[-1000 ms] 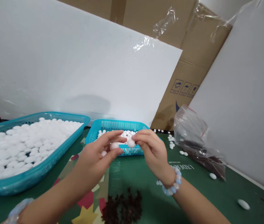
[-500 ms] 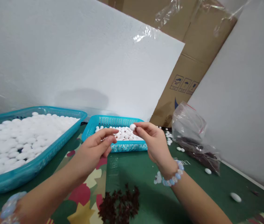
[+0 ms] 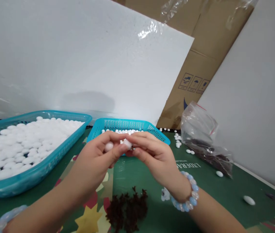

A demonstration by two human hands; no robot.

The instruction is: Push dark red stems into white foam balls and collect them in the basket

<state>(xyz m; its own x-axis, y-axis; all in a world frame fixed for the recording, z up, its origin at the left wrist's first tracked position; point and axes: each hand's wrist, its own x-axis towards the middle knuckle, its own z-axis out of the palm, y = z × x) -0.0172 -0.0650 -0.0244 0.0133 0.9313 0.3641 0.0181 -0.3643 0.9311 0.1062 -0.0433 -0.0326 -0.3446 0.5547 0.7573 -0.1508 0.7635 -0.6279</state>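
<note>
Both my hands meet in front of the small basket. My left hand [image 3: 97, 155] is closed, its thumb and fingers on a white egg-shaped ball [image 3: 127, 144]. A second white ball [image 3: 108, 147] sits deeper in that hand, between thumb and index finger. My right hand [image 3: 155, 155] is closed too, its fingertips against the first ball. At its thumb tip shows a small red-brown piece [image 3: 130, 151], partly hidden. Below the hands lies a pile of dark red-brown, pointed little pieces [image 3: 127, 208]. Behind them the small blue basket [image 3: 125, 124] holds many white balls.
A large blue tray [image 3: 62, 150] full of white balls stands at the left. At the right lie a clear plastic bag [image 3: 198, 124] with dark brown contents and several loose white balls [image 3: 249, 200]. White board [image 3: 91, 58] and cardboard [image 3: 193, 74] stand behind.
My hands have come together. The right hand has brought its white ball leftward to my left hand, which now grips a ball. A second ball now shows in the left hand.
</note>
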